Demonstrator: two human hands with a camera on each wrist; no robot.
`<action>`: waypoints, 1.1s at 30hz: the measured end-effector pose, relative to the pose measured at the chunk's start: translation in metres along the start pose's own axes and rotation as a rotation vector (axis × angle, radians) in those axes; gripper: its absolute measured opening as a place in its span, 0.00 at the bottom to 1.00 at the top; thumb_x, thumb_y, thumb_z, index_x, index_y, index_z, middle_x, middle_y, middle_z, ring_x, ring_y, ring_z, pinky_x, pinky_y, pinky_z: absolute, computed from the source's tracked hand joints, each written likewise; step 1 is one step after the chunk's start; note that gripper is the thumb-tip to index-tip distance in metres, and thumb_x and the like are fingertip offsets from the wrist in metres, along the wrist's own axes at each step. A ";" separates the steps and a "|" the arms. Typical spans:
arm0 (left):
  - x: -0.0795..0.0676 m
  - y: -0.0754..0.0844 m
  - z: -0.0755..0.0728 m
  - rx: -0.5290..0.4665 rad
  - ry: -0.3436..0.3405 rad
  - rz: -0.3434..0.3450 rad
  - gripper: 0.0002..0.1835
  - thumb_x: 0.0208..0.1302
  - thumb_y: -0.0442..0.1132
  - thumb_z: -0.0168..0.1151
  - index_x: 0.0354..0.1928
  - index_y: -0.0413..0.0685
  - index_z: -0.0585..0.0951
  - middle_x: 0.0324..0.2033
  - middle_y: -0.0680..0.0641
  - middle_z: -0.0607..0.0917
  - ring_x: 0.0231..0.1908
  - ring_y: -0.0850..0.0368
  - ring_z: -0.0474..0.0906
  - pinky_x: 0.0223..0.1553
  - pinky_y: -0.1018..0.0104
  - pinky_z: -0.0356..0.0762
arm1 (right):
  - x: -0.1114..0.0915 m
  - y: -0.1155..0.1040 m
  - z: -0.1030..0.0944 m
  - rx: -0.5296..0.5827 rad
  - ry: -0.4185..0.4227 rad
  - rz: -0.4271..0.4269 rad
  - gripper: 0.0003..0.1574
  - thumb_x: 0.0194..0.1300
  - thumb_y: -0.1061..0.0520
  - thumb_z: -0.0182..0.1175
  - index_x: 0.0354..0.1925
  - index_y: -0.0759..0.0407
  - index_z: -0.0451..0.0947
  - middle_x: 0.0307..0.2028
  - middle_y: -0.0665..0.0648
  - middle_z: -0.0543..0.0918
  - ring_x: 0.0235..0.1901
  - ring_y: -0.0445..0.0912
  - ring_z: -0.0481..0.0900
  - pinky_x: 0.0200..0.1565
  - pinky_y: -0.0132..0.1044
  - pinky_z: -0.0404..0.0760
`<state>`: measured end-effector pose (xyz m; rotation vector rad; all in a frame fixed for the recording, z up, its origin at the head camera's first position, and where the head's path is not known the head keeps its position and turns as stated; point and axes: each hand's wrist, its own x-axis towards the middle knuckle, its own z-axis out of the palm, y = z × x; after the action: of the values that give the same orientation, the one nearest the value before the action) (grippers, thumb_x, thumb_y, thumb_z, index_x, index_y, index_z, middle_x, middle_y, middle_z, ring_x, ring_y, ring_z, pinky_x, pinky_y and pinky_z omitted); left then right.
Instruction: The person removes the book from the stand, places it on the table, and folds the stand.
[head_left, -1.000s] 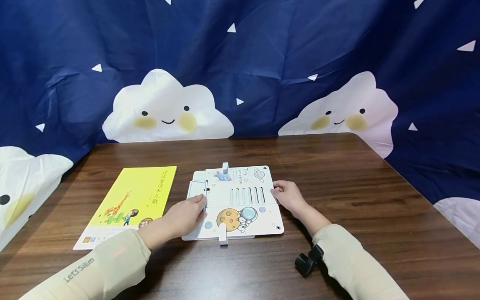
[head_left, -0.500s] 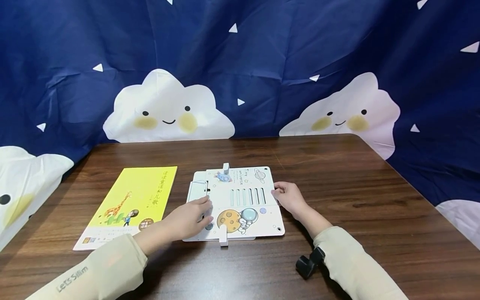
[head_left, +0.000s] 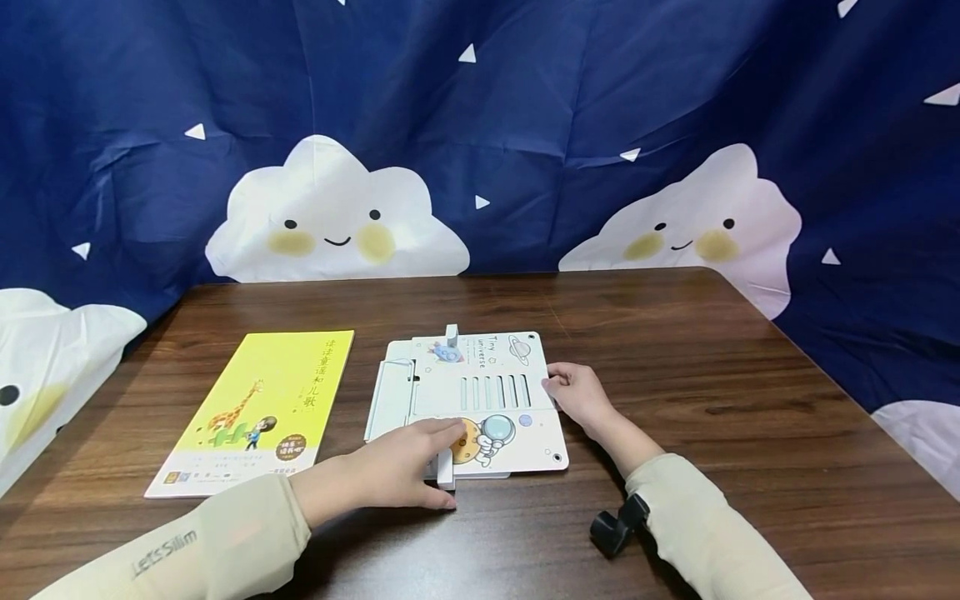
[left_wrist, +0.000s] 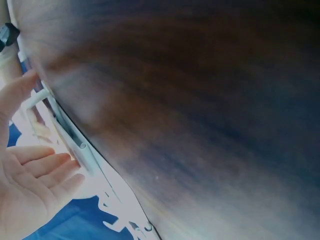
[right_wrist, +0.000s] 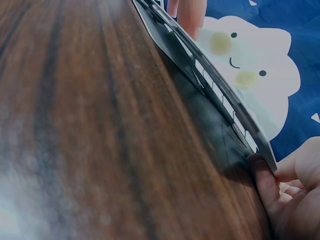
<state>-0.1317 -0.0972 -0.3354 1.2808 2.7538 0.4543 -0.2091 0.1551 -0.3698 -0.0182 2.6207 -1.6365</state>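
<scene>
A white book stand (head_left: 442,396) with space cartoons and the words "Tiny universe" lies folded on the table. Its right edge is pinched between the thumb and fingers of my right hand (head_left: 581,396), which the right wrist view shows with the panel (right_wrist: 235,97) slightly raised off the wood. My left hand (head_left: 397,467) is at the stand's near left part, thumb and fingers apart on either side of the near white page clip (head_left: 446,472). In the left wrist view the fingers (left_wrist: 42,167) are extended; contact with the clip (left_wrist: 37,98) is unclear. Another clip (head_left: 452,336) stands at the far edge.
A yellow picture book (head_left: 288,383) with a giraffe lies left of the stand, close to my left forearm. The brown wooden table (head_left: 720,392) ends at a blue curtain (head_left: 517,125) with clouds. A black strap mount (head_left: 617,527) sits on my right sleeve.
My left hand has moved from the stand's left panel toward the near edge and right, to the near clip, and its fingers have spread. My right hand keeps its pinch in place.
</scene>
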 end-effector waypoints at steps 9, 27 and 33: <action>0.002 -0.004 0.005 0.039 0.026 0.028 0.36 0.46 0.48 0.64 0.55 0.34 0.67 0.53 0.40 0.69 0.54 0.49 0.63 0.55 0.62 0.58 | 0.000 0.000 0.001 0.027 -0.001 -0.003 0.17 0.58 0.68 0.47 0.46 0.75 0.69 0.19 0.51 0.72 0.18 0.38 0.67 0.23 0.30 0.71; 0.006 -0.008 0.006 0.123 0.071 0.082 0.26 0.48 0.43 0.63 0.48 0.36 0.73 0.48 0.41 0.75 0.48 0.50 0.70 0.49 0.61 0.66 | 0.000 0.001 0.002 0.035 0.007 0.024 0.18 0.59 0.67 0.47 0.48 0.74 0.68 0.21 0.53 0.74 0.22 0.39 0.70 0.25 0.30 0.72; 0.007 -0.008 0.005 0.101 0.113 0.120 0.26 0.46 0.43 0.64 0.47 0.35 0.73 0.45 0.41 0.76 0.45 0.51 0.72 0.47 0.62 0.67 | 0.000 0.002 0.002 0.033 0.012 0.010 0.17 0.59 0.67 0.47 0.47 0.74 0.69 0.19 0.52 0.72 0.20 0.39 0.68 0.24 0.30 0.71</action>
<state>-0.1414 -0.0959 -0.3426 1.4949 2.8354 0.4130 -0.2085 0.1542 -0.3720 0.0065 2.5983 -1.6811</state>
